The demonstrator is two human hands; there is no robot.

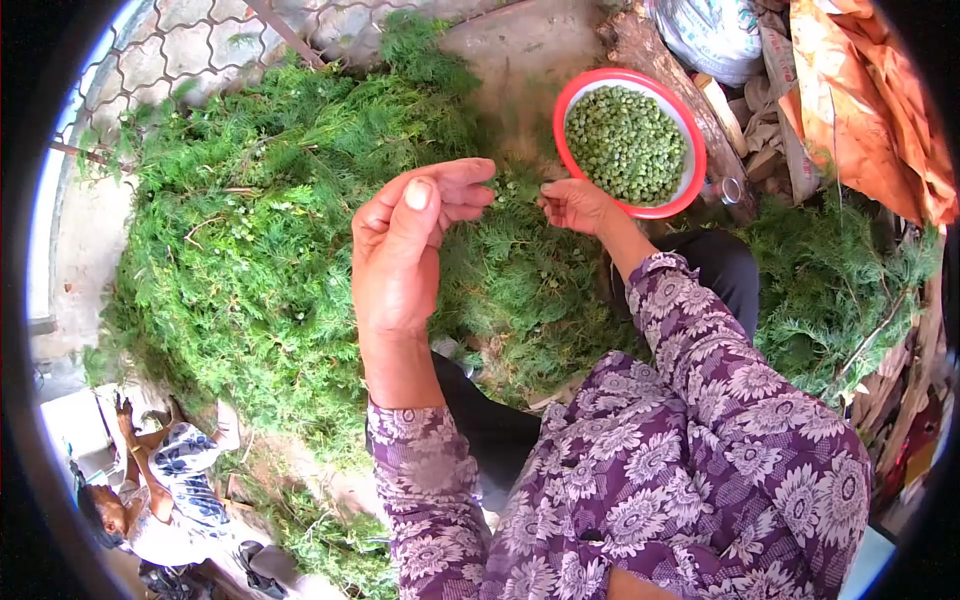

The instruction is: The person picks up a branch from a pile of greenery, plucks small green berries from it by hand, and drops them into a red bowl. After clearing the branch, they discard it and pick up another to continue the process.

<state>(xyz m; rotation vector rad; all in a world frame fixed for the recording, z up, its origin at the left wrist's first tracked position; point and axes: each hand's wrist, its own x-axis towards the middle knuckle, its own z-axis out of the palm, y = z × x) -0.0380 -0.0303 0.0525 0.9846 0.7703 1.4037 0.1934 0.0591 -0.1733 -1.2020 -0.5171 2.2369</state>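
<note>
My left hand [400,240] is raised over a heap of feathery green conifer branches [270,230], its fingers stretched to the right in a loose curve and the thumb apart from them. Nothing shows in it. My right hand [578,207] is just below the left edge of a red-rimmed basin [680,207], its fingers curled together. Whatever they may hold is too small to see. Small green seed cones [625,145] fill much of the basin, whose inner wall is white. Cut branches also lie beneath and between both hands.
A log [650,50], a white sack [710,35] and orange sheeting [870,100] are at the upper right. Wire mesh [190,45] borders the heap at the upper left. Another person [170,480] sits at the lower left. More branches [830,270] lie right of my knee.
</note>
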